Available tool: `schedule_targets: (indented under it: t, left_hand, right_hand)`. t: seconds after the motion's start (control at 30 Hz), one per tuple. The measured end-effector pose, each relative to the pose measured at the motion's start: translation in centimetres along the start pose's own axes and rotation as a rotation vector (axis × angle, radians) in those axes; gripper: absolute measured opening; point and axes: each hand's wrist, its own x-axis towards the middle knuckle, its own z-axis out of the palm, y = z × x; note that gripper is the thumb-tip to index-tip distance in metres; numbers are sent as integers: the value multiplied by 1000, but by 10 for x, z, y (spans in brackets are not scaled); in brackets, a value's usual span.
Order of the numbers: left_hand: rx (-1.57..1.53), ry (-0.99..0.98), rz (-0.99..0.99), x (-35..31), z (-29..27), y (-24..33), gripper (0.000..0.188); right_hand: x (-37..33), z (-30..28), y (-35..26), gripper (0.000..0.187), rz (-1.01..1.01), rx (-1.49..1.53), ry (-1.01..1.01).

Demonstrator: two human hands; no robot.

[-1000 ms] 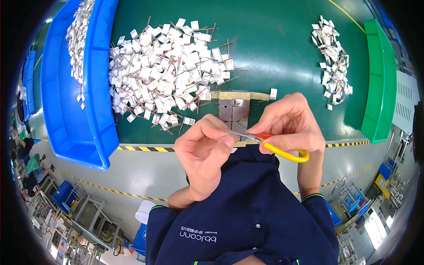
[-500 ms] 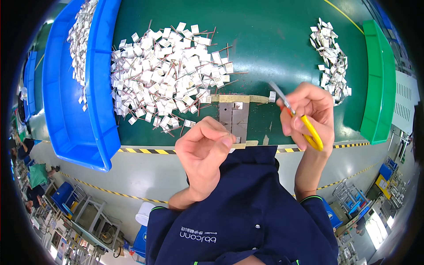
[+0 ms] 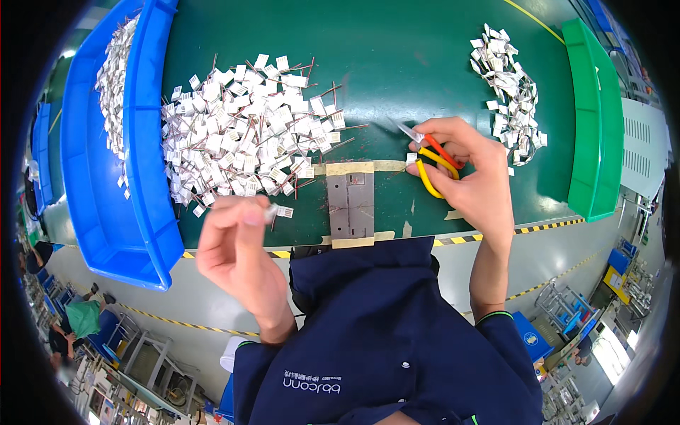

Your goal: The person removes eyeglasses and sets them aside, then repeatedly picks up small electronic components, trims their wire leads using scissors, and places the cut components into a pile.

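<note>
My right hand point(image 3: 471, 170) grips a pair of scissors point(image 3: 445, 151) with red and yellow handles, the blades angled up and left over the green table. Close to its fingertips lies a small white connector point(image 3: 411, 159). Left of it, my left hand point(image 3: 241, 248) is closed, thumb against index finger, with a blurred whitish bit at the tips that I cannot make out. Beside those tips is another white connector point(image 3: 285, 212). A large pile of white connectors point(image 3: 248, 131) with short dark wires lies beyond my left hand. Between the hands a grey metal plate point(image 3: 361, 202) is taped down.
A blue bin point(image 3: 152, 191) with more connectors stands at the left. On the right, a smaller heap of white connectors point(image 3: 520, 106) lies near a green tray point(image 3: 584, 142). Beige tape point(image 3: 389, 166) runs along the plate; striped tape point(image 3: 552, 225) marks the table's front edge.
My left hand has moved left, away from the plate toward the pile's near edge. The scissors have turned in my right hand, now showing both handle colours. The whole view has shifted slightly.
</note>
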Motion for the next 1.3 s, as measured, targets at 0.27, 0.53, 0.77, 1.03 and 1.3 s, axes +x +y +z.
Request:
schedule_targets:
  t: [0.27, 0.53, 0.77, 1.03, 1.3]
  left_hand:
    - [583, 98, 414, 15, 3, -5, 26]
    - [-52, -466, -272, -25, 31, 0, 24]
    - [-277, -333, -402, -34, 33, -13, 12]
    - [-264, -320, -342, -29, 33, -11, 10]
    - [-341, -337, -437, -28, 31, -12, 10]
  right_hand:
    - [-3, 2, 3, 30, 122, 422, 36]
    - [-22, 32, -25, 34, 314, 1110, -61]
    - [-31, 49, -28, 32, 305, 1187, 6]
    - [-33, 50, -28, 34, 231, 1075, 10]
    - [-32, 51, -32, 35, 209, 1046, 52]
